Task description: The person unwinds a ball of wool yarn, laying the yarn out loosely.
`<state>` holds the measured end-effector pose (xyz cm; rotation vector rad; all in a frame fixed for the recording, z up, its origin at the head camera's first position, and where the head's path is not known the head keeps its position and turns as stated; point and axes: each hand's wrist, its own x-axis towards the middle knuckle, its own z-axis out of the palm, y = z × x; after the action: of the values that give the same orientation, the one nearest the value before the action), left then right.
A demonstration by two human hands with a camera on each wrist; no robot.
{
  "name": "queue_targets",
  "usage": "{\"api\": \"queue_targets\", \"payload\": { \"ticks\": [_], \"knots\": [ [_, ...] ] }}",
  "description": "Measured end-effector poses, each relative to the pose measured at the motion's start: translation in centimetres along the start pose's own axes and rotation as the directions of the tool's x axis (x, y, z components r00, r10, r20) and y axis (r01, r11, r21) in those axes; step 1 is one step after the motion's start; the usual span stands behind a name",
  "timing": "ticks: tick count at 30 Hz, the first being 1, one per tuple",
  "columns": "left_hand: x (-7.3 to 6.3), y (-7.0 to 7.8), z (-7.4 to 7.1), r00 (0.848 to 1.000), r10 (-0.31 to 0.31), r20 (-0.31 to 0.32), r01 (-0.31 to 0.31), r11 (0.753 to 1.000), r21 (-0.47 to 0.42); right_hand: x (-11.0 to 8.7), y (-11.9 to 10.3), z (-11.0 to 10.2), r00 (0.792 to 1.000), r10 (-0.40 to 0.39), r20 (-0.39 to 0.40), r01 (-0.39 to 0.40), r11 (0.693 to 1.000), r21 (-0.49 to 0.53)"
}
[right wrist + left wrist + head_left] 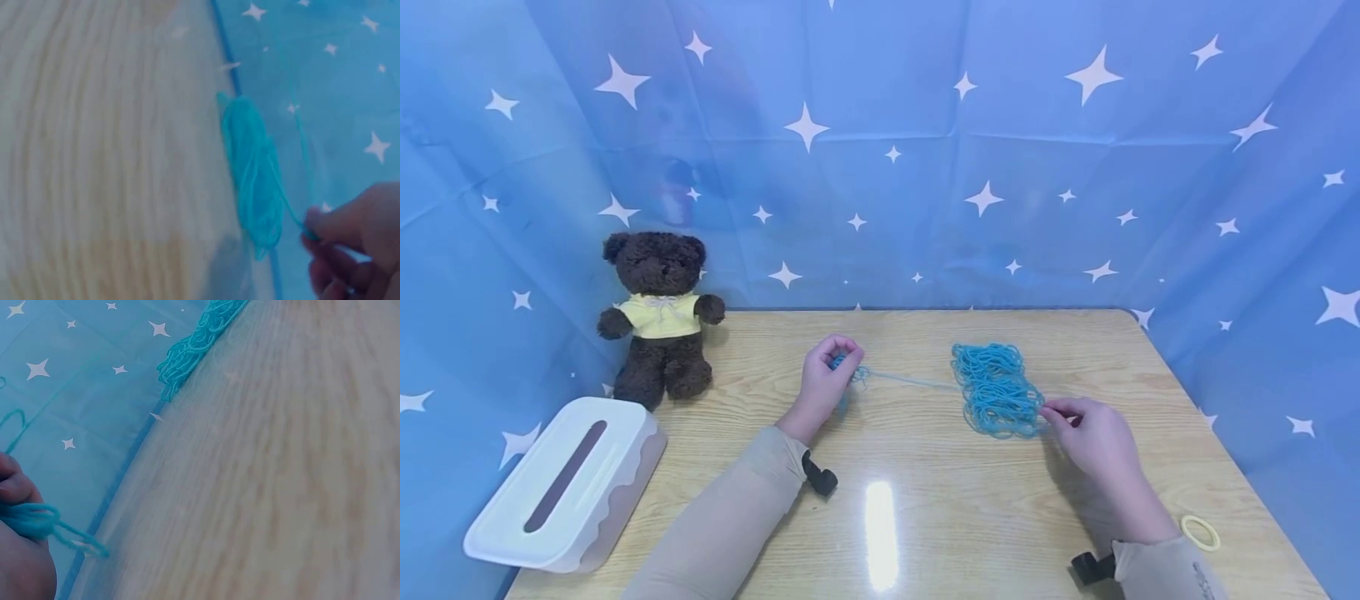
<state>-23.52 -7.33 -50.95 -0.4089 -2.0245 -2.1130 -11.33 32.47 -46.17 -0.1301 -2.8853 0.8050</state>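
Observation:
A loose pile of turquoise yarn lies in wavy loops on the wooden table. My left hand grips a small bundle of the same yarn, with a short looped end sticking out of the fist in the left wrist view. From that bundle a single strand runs across to the pile. At the pile's right edge my right hand pinches a yarn strand between thumb and forefinger. In the right wrist view the pinched strand slants from the pile to the fingertips.
A brown teddy bear in a yellow top sits at the back left. In front of it stands a white slotted-lid box. A pale yellow ring lies beside the right sleeve. A blue starred curtain hangs behind the table.

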Motion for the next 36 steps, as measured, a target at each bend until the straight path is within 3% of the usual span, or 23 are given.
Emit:
{"api": "queue_targets", "payload": {
  "ticks": [4, 9, 13, 17, 21, 29, 36],
  "knots": [
    [-0.1, 0.1, -0.1, 1.000, -0.013, 0.001, 0.013, 1.000, 0.002, 0.5, 0.8, 0.1, 0.994, 0.066, 0.090, -0.058, 0.995, -0.086],
    [-0.2, 0.0, -0.1, 0.999, -0.017, 0.034, 0.018, 1.000, -0.023, 0.9, 0.1, 0.4, 0.983, 0.077, 0.165, -0.047, 0.983, -0.177],
    [-0.2, 0.1, -0.1, 0.998, -0.023, 0.064, 0.024, 0.999, -0.022, 0.3, -2.7, 0.5, 0.996, -0.011, 0.084, 0.031, 0.971, -0.236],
    [-0.1, 0.2, -0.1, 0.996, -0.022, 0.081, 0.024, 0.999, -0.022, 0.2, -6.6, 2.0, 0.981, -0.190, -0.042, 0.182, 0.972, -0.146],
    [-0.1, 0.0, -0.1, 0.994, -0.019, 0.108, 0.021, 1.000, -0.022, 0.5, -9.9, 4.8, 0.957, -0.291, -0.010, 0.291, 0.956, 0.031],
    [-0.2, 0.0, -0.1, 0.987, 0.021, 0.158, -0.017, 1.000, -0.024, 1.7, -14.2, 10.0, 0.933, -0.349, 0.093, 0.331, 0.929, 0.163],
    [-0.2, 0.1, -0.1, 0.977, 0.035, 0.210, -0.032, 0.999, -0.022, 2.0, -15.3, 11.6, 0.937, -0.345, 0.046, 0.337, 0.933, 0.128]
  ]
}}
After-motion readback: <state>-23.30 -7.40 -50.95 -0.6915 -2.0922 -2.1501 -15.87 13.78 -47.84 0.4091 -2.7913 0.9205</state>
